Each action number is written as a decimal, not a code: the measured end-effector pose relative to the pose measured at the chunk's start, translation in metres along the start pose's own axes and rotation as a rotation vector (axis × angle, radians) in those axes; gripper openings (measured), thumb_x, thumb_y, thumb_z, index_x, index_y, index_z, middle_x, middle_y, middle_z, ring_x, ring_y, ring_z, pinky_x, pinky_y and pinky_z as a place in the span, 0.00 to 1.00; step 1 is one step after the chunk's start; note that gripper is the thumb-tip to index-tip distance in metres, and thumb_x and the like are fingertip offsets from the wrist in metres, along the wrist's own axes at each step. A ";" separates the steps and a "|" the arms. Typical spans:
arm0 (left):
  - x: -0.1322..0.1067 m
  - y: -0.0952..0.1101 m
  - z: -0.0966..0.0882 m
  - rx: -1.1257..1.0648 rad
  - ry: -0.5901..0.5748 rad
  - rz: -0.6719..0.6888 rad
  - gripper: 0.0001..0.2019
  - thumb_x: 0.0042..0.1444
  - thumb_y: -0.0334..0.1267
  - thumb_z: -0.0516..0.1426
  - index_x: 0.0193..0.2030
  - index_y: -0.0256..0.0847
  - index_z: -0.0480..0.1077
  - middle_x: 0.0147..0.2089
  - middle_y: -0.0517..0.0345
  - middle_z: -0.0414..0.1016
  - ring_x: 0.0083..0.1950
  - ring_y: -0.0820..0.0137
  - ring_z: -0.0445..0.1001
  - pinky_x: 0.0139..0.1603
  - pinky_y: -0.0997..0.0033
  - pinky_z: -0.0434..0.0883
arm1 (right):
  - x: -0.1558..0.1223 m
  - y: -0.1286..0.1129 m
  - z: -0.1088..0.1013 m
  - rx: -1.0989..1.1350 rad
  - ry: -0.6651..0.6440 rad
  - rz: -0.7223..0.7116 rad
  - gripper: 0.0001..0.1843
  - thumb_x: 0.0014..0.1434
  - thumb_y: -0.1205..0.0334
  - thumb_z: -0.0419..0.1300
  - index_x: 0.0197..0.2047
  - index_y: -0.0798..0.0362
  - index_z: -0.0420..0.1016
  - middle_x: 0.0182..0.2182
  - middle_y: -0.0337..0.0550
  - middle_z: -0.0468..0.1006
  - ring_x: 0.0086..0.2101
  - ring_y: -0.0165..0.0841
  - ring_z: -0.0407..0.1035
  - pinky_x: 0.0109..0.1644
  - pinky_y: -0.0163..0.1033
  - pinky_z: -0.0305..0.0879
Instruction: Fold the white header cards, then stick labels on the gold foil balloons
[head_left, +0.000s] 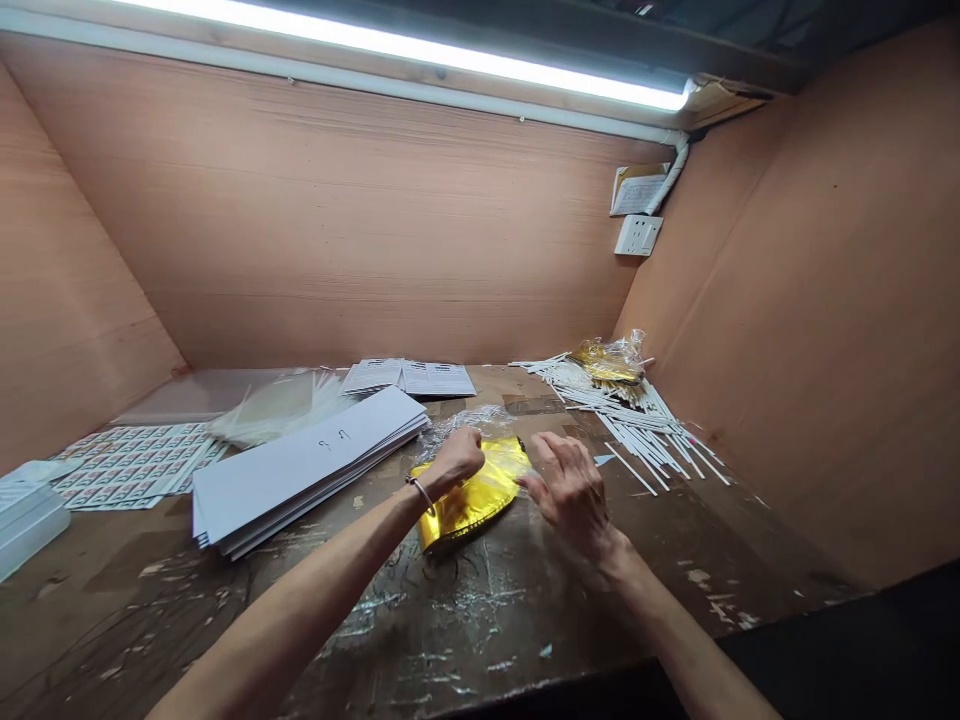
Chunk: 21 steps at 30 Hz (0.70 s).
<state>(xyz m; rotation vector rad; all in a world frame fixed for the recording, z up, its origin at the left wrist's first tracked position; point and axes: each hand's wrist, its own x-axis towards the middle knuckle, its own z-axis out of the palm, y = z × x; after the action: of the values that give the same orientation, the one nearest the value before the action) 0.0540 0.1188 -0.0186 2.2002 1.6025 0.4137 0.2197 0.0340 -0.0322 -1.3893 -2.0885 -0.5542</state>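
Note:
A shiny yellow-gold foil piece (480,497), flat with a dark edge, lies on the table in front of me. My left hand (459,457), with a bracelet at the wrist, is closed in a fist over its upper part; what the fingers hold, if anything, is hidden. Crumpled clear plastic film (480,416) sits just behind that fist. At the foil's right edge is my right hand (568,487), fingers curved and apart, thumb towards the foil. It is slightly blurred, and I cannot tell whether the thumb touches the foil.
Left of the foil lies a stack of long white cards (307,460), with sticker sheets (135,465) and a clear plastic box (30,515) farther left. Printed sheets (409,377) lie behind. White sticks (637,430) spread at right, below another gold foil bundle (611,360). Wooden panels enclose the table.

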 end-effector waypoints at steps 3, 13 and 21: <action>0.000 0.007 0.003 -0.056 -0.050 0.000 0.07 0.39 0.24 0.50 0.21 0.35 0.67 0.14 0.61 0.62 0.16 0.74 0.63 0.19 0.77 0.59 | -0.004 -0.024 0.003 0.121 -0.050 -0.126 0.11 0.59 0.64 0.50 0.43 0.57 0.66 0.41 0.50 0.70 0.44 0.37 0.61 0.47 0.41 0.57; 0.007 0.006 -0.003 0.189 0.083 0.083 0.10 0.43 0.24 0.49 0.27 0.37 0.69 0.29 0.50 0.72 0.36 0.65 0.71 0.34 0.72 0.63 | 0.015 -0.052 0.041 0.233 -0.106 -0.157 0.19 0.59 0.55 0.50 0.21 0.55 0.67 0.17 0.40 0.71 0.20 0.27 0.62 0.27 0.33 0.48; 0.020 -0.007 -0.009 0.406 0.050 0.250 0.12 0.54 0.30 0.46 0.41 0.34 0.69 0.41 0.41 0.70 0.43 0.60 0.70 0.43 0.63 0.64 | 0.015 -0.037 0.008 0.189 -0.272 -0.518 0.19 0.58 0.57 0.49 0.20 0.54 0.68 0.16 0.40 0.71 0.19 0.27 0.58 0.30 0.35 0.52</action>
<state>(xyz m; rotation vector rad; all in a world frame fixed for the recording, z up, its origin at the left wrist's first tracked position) 0.0505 0.1412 -0.0134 2.7306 1.5481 0.2249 0.1797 0.0352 -0.0297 -0.8481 -2.6637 -0.3633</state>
